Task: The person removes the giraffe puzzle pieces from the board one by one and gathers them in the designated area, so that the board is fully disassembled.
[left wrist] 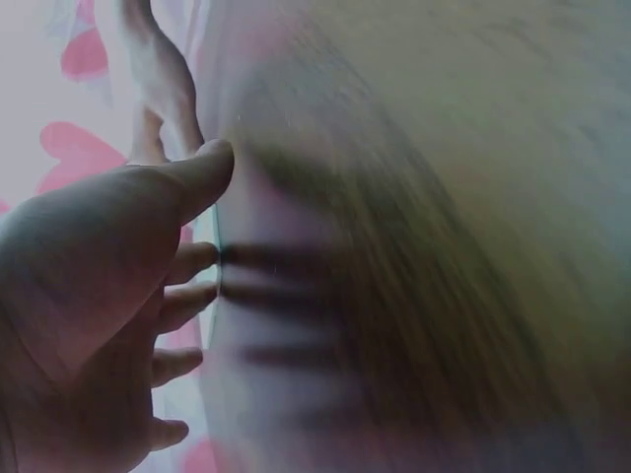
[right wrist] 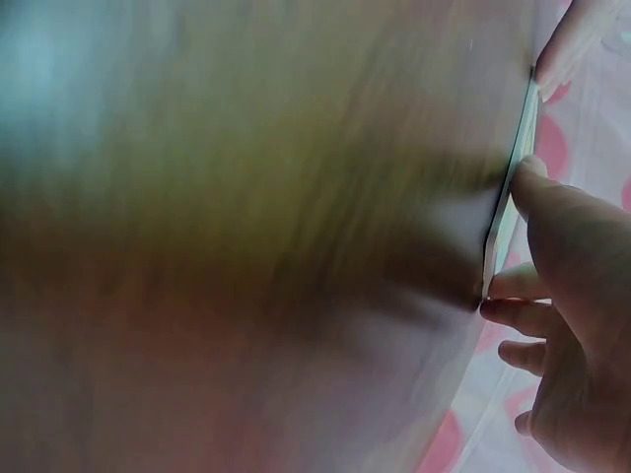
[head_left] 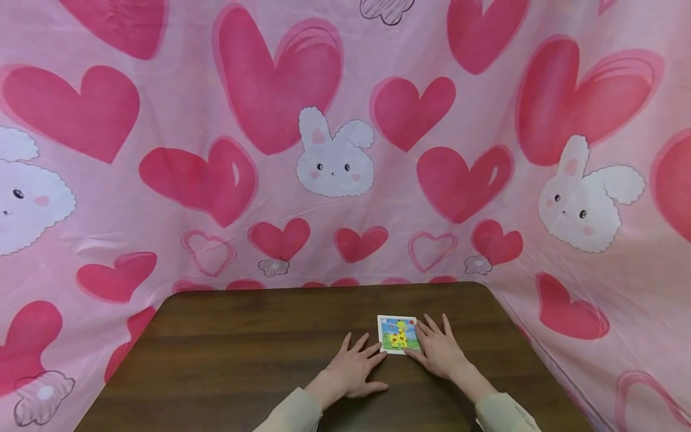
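Note:
On the brown table lies a flat square giraffe picture board (head_left: 399,335), white-bordered, with a yellow giraffe on blue and green. My right hand (head_left: 439,351) rests at its right side, fingers spread, the thumb at the lower edge and fingertips along the right edge. The left hand (head_left: 353,369) lies palm down by the lower left corner, fingertips touching or very near it, thumb spread apart. In the right wrist view the board's thin edge (right wrist: 501,222) shows beside the right hand (right wrist: 572,305). The left wrist view has the left hand (left wrist: 108,286) with spread fingers near the board.
The dark wooden table (head_left: 243,348) has rounded far corners. A pink cloth (head_left: 335,210) with hearts and rabbit faces hangs behind it and along both sides. Light sleeves (head_left: 299,411) cover the forearms.

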The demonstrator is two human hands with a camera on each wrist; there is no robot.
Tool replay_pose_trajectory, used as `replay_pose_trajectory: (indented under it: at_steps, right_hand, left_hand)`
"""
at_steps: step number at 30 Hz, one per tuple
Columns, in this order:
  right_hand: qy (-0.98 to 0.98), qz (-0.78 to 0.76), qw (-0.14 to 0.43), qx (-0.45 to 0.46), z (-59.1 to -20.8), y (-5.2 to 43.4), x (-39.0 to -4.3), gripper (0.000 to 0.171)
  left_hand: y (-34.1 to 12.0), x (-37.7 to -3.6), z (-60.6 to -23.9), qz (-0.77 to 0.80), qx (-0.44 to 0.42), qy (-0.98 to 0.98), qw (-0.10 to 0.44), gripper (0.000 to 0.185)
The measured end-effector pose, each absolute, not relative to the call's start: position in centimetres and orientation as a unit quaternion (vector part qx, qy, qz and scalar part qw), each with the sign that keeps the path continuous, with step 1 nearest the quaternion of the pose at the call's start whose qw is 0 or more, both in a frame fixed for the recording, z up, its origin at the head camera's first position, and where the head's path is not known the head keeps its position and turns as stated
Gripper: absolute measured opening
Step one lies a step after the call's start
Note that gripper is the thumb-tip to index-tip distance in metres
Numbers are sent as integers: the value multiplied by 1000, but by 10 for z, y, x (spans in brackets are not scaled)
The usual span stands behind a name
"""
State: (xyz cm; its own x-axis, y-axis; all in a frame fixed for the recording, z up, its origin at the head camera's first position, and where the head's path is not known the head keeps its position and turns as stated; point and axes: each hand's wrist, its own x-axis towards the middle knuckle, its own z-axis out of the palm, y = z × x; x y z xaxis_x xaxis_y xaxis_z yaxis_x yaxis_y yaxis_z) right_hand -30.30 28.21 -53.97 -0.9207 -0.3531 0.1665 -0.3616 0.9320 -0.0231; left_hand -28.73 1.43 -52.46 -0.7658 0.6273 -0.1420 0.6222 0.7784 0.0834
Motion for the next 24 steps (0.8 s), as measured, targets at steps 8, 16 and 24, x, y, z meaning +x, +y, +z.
replay_pose_trajectory:
  at_steps: [8, 16, 24]
  right_hand:
    - [-970, 63, 73, 224, -538, 261, -295, 72]
    - [-955, 61, 81, 278, -538, 234, -287, 68]
    - [-950, 68, 50, 299, -539, 205, -284, 68]
  left_hand:
    - [-19, -271, -521, 21, 332, 939, 81, 74]
    - [-60, -251, -520, 49, 324, 941, 84, 74]
    - [-98, -238, -522, 91, 297, 945, 101, 74]
